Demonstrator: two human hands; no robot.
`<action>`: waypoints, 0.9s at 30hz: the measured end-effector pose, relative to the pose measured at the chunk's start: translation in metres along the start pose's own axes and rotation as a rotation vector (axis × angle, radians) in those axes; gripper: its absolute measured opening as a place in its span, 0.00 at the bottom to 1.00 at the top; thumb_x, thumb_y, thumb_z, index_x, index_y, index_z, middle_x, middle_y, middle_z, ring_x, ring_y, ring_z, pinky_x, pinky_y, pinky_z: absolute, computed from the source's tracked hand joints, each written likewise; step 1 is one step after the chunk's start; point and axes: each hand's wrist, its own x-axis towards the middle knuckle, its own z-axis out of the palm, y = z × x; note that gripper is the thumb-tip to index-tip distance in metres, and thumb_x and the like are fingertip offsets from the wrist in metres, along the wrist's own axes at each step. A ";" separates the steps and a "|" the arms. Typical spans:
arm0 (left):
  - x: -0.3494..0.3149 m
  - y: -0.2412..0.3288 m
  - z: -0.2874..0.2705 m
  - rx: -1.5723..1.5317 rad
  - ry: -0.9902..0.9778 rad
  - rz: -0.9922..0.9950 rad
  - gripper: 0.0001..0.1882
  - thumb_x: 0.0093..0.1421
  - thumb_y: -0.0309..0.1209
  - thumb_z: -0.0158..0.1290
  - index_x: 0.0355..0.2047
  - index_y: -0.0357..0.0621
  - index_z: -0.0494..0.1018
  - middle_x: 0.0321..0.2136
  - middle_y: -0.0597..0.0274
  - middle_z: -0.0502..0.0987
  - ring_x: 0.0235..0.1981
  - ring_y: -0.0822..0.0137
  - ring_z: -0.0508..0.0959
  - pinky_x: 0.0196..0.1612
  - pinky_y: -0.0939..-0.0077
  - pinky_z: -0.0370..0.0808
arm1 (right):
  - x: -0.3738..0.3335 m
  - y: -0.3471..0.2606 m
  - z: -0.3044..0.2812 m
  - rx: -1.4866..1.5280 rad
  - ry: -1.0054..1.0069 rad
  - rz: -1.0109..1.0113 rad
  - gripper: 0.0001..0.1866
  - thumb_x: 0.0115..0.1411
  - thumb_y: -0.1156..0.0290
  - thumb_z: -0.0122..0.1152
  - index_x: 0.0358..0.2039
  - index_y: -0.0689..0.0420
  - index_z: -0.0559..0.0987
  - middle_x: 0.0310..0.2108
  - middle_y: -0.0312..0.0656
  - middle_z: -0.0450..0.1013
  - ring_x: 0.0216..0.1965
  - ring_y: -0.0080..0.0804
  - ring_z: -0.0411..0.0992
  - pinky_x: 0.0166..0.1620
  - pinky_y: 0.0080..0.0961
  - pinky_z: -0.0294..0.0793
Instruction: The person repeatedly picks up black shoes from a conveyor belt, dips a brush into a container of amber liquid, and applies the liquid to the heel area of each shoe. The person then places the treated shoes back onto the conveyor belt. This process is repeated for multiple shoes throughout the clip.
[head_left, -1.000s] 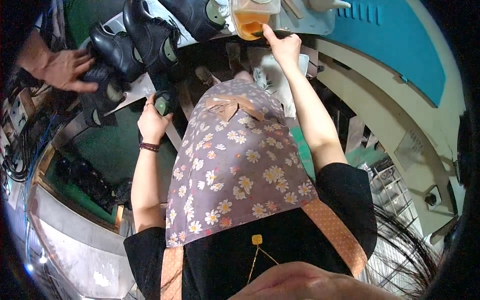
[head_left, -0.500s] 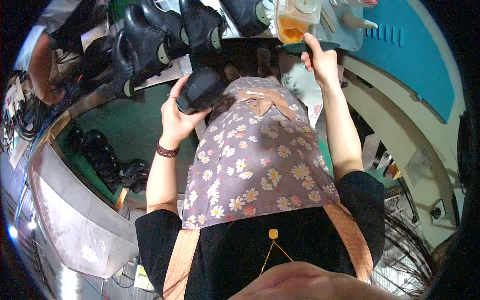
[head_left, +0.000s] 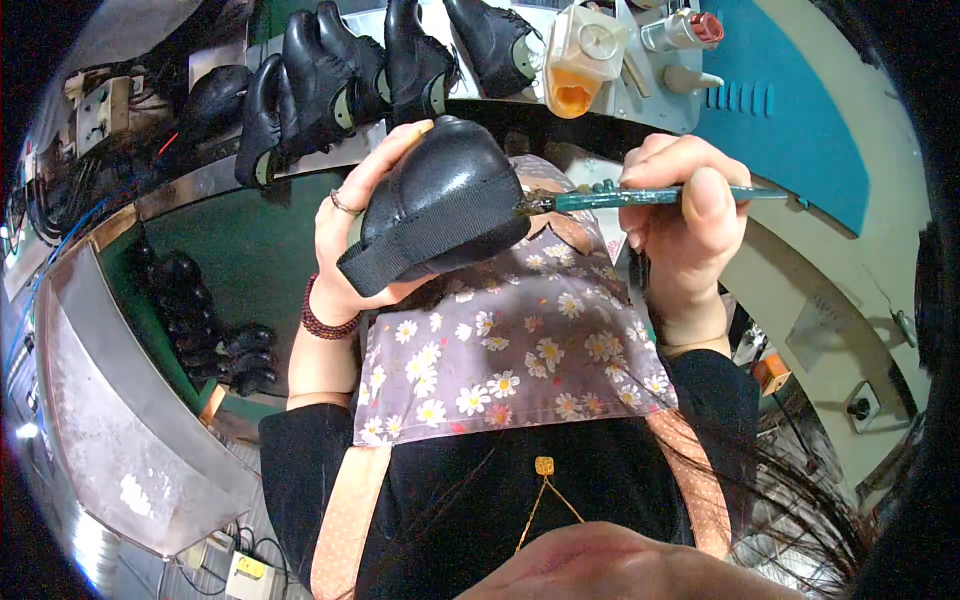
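In my left hand [head_left: 338, 245] is a black leather shoe [head_left: 450, 165], its rounded end turned up and a ribbed black band [head_left: 430, 235] crossing it. My fingers are wrapped round its left side, and the sole is mostly hidden. My right hand [head_left: 690, 225] pinches a thin brush [head_left: 620, 198] with a green handle, held level. The dark bristles [head_left: 537, 203] meet the shoe's right edge, close to the end of the band. Behind the brush, an open pale plastic container [head_left: 590, 45] holds orange liquid [head_left: 572, 97].
Several black shoes [head_left: 325, 70] stand along the far ledge, and more dark shoes [head_left: 195, 310] lie in a green-lined recess at left. Beside the container are a red-capped bottle [head_left: 685, 31] and a pale nozzle [head_left: 693, 79]. A teal panel [head_left: 800, 130] curves along the right.
My right hand has come back from the container toward me, bringing the brush to the shoe. The left hand has raised and turned the shoe. Another person's arm at far left is gone.
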 end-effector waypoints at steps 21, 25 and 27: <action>0.003 0.001 0.002 -0.117 -0.061 -0.012 0.45 0.40 0.31 0.68 0.57 0.29 0.61 0.56 0.43 0.67 0.57 0.53 0.69 0.61 0.59 0.63 | -0.003 -0.013 -0.009 -0.280 -0.033 -0.170 0.08 0.51 0.71 0.65 0.22 0.64 0.80 0.16 0.38 0.72 0.18 0.21 0.68 0.23 0.20 0.65; 0.004 0.007 -0.001 -0.119 -0.060 -0.064 0.44 0.42 0.35 0.67 0.56 0.28 0.62 0.55 0.41 0.68 0.56 0.53 0.70 0.60 0.60 0.65 | 0.004 -0.014 -0.019 -0.623 -0.105 -0.187 0.07 0.50 0.76 0.67 0.21 0.64 0.78 0.17 0.36 0.73 0.20 0.19 0.69 0.23 0.18 0.66; 0.007 0.010 0.001 -0.086 -0.032 -0.008 0.41 0.47 0.39 0.65 0.55 0.25 0.63 0.53 0.39 0.70 0.53 0.53 0.73 0.57 0.63 0.68 | 0.000 -0.013 -0.022 -0.382 -0.050 -0.069 0.06 0.50 0.77 0.68 0.24 0.65 0.80 0.19 0.37 0.75 0.22 0.20 0.71 0.24 0.17 0.69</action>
